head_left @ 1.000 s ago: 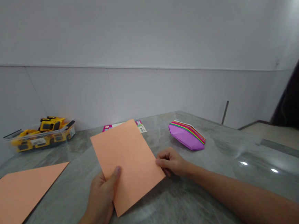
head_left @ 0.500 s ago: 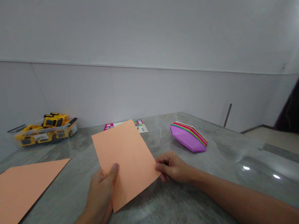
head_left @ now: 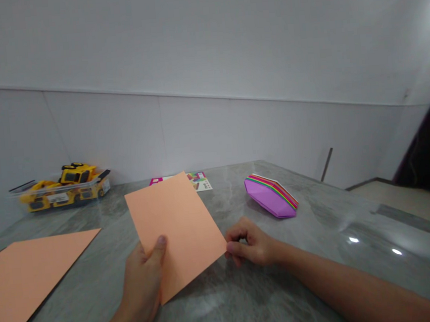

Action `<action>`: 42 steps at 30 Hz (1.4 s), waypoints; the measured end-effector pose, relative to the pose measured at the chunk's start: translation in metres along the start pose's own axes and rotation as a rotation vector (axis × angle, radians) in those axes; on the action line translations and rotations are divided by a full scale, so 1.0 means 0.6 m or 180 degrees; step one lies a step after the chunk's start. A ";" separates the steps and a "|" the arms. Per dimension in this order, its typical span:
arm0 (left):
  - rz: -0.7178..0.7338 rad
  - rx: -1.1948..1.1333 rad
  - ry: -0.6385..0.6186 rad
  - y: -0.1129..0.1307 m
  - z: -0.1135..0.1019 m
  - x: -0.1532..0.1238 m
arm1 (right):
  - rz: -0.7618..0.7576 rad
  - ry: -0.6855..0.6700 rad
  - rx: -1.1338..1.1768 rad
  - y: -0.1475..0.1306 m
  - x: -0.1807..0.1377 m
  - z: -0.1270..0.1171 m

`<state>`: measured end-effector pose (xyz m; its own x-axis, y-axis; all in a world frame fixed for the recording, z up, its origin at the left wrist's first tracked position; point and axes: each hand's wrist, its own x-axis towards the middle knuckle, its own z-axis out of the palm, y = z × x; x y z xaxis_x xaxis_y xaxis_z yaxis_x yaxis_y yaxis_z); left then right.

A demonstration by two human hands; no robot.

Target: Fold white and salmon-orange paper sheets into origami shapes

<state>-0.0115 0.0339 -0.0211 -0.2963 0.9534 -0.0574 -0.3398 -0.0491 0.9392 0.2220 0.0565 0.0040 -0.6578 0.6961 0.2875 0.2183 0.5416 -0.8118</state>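
Observation:
An orange sheet of paper (head_left: 175, 226) is held tilted above the grey marble table (head_left: 269, 285). My left hand (head_left: 144, 280) grips its lower left edge, thumb on top. My right hand (head_left: 249, 242) rests at the sheet's right corner with its fingers curled, the fingertips touching or just off the paper's edge. A second, larger orange sheet (head_left: 26, 272) lies flat on the table at the left.
A stack of folded coloured papers with a purple one on top (head_left: 272, 196) sits right of centre. A printed paper pack (head_left: 197, 179) lies behind the held sheet. A yellow toy truck in a clear tray (head_left: 63, 188) stands at the back left by the wall.
The held sheet has shifted slightly left and turned a little. My right hand has slipped to the sheet's right corner and loosened its pinch. The camera has moved slightly.

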 end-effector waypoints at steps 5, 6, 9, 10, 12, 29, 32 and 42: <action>0.0019 0.0060 -0.0071 -0.001 0.000 0.000 | -0.0042 -0.0011 0.0051 -0.015 -0.005 0.005; 0.0034 0.0068 -0.0089 -0.002 -0.001 0.001 | -0.0041 -0.0030 0.0091 -0.017 -0.006 0.005; 0.0128 0.0076 -0.0135 -0.005 -0.004 0.004 | 0.0066 -0.0118 0.0524 -0.014 -0.006 0.007; 0.0154 0.0091 -0.0157 -0.006 -0.005 0.004 | 0.0136 -0.0131 0.0743 -0.011 -0.004 0.008; 0.0137 0.0134 -0.0248 -0.007 -0.007 0.005 | 0.0268 -0.0072 0.1085 -0.002 0.000 0.012; -0.0379 0.0011 -0.0750 0.003 0.001 -0.008 | 0.0684 0.0981 0.1909 0.031 0.019 0.017; -0.0420 -0.0056 -0.0792 0.005 0.003 -0.011 | 0.0809 0.0971 0.2060 0.029 0.019 0.016; -0.0328 0.0073 -0.0733 0.004 0.001 -0.010 | 0.1012 0.1323 0.2169 0.024 0.024 0.014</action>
<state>-0.0100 0.0283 -0.0180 -0.0491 0.9958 -0.0772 -0.3366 0.0563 0.9400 0.2094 0.0704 -0.0074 -0.2924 0.9550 0.0493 -0.2205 -0.0171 -0.9752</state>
